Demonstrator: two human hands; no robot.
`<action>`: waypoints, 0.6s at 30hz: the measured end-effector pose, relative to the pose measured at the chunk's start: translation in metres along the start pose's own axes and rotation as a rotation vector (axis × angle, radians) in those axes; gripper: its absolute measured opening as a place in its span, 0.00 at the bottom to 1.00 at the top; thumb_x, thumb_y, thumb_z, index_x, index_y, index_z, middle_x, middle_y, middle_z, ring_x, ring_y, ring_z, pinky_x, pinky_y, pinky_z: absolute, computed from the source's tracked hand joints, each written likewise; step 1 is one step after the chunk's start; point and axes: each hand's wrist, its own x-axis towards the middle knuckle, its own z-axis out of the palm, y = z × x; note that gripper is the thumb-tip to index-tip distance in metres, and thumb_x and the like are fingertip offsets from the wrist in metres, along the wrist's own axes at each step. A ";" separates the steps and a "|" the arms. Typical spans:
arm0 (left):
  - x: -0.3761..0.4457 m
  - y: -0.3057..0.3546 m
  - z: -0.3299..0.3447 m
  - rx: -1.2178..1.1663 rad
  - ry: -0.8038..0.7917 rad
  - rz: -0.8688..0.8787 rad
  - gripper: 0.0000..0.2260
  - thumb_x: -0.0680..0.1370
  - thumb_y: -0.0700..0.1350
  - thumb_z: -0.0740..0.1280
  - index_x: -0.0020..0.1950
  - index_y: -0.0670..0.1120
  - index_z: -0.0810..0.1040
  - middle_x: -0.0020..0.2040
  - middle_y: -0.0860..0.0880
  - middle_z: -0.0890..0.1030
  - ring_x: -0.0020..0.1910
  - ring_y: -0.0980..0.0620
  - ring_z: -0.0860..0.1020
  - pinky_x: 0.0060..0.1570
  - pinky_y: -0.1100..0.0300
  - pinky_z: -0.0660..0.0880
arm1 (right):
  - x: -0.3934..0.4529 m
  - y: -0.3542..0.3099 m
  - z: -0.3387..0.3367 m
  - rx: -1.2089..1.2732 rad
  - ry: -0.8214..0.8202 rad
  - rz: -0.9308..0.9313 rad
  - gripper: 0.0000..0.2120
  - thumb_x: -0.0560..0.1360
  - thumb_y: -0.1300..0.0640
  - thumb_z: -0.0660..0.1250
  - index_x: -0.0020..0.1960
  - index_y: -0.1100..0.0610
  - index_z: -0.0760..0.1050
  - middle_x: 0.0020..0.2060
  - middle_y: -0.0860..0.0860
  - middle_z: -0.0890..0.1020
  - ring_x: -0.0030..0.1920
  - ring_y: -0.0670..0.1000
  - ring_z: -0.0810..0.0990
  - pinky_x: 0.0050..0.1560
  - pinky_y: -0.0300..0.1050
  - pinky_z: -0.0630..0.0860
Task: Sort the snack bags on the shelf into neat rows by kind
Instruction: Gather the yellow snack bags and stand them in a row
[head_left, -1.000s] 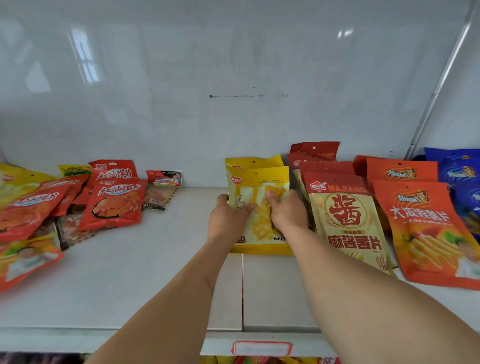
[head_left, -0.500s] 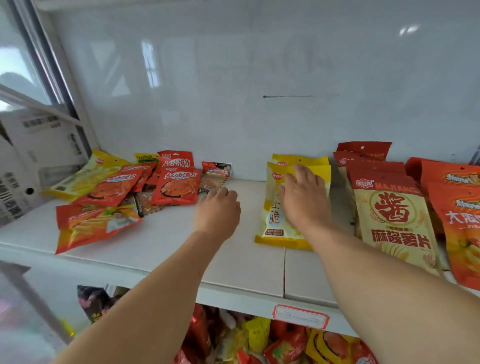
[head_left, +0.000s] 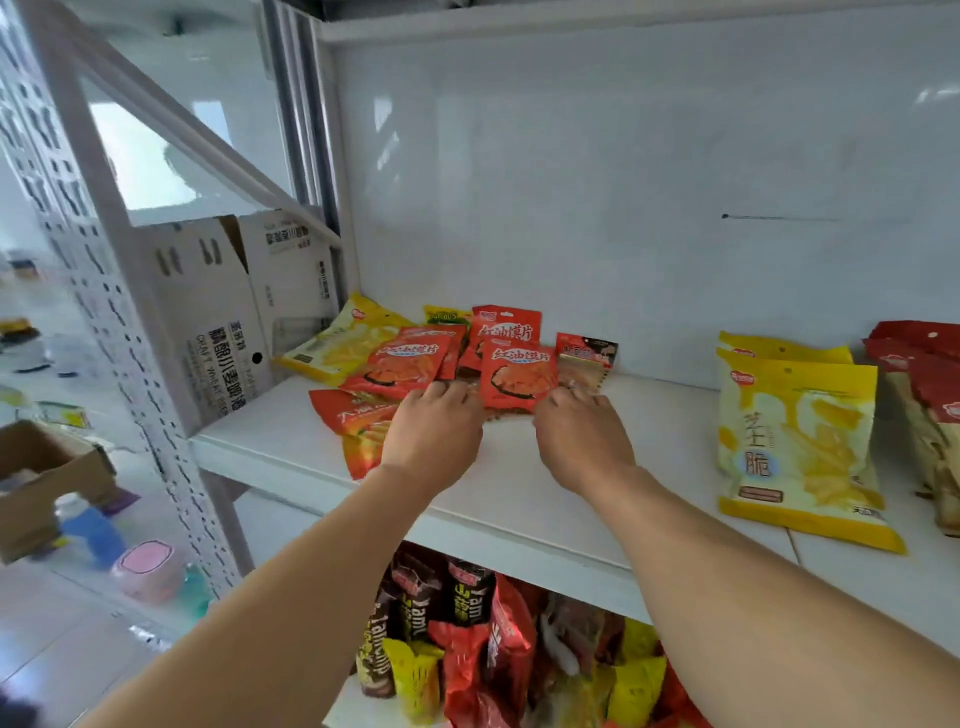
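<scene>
A loose pile of snack bags lies at the shelf's back left: several red bags (head_left: 514, 371), a yellow bag (head_left: 340, 345), an orange bag (head_left: 358, 421) and a small brown-and-red packet (head_left: 584, 358). My left hand (head_left: 434, 439) rests palm down at the pile's front edge, fingertips touching a red bag (head_left: 402, 364). My right hand (head_left: 582, 439) reaches beside it, fingertips at the foot of the small packet and the front red bag. Neither hand holds a bag. To the right, two yellow bags (head_left: 795, 441) lie stacked in a row.
Red-topped bags (head_left: 930, 395) lie at the far right edge. The white shelf board (head_left: 519, 493) has a back wall close behind the pile. White cartons (head_left: 223, 312) stand left of the shelf frame. The lower shelf holds several mixed snack bags (head_left: 467, 649).
Both hands left the yellow bags, which now lie stacked on the shelf, and moved left to the mixed pile. The view swung left with them.
</scene>
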 end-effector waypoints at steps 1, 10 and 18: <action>-0.003 -0.013 0.001 -0.009 -0.003 -0.010 0.11 0.82 0.45 0.60 0.61 0.47 0.77 0.59 0.48 0.79 0.60 0.45 0.76 0.58 0.52 0.72 | 0.006 -0.013 -0.001 0.008 -0.009 0.007 0.11 0.80 0.59 0.58 0.59 0.55 0.77 0.58 0.53 0.78 0.62 0.57 0.73 0.62 0.52 0.67; -0.003 -0.104 0.019 -0.151 0.019 -0.190 0.12 0.83 0.49 0.58 0.58 0.47 0.79 0.57 0.50 0.79 0.60 0.46 0.76 0.51 0.53 0.72 | 0.064 -0.084 0.008 0.102 -0.010 0.032 0.10 0.81 0.57 0.59 0.60 0.54 0.76 0.57 0.51 0.78 0.59 0.56 0.74 0.56 0.51 0.69; 0.040 -0.161 0.055 -0.290 0.008 -0.455 0.14 0.83 0.52 0.58 0.59 0.47 0.79 0.58 0.48 0.79 0.56 0.45 0.78 0.41 0.56 0.69 | 0.138 -0.108 0.033 0.220 0.041 0.052 0.15 0.83 0.50 0.55 0.60 0.56 0.76 0.55 0.54 0.79 0.55 0.57 0.76 0.51 0.51 0.71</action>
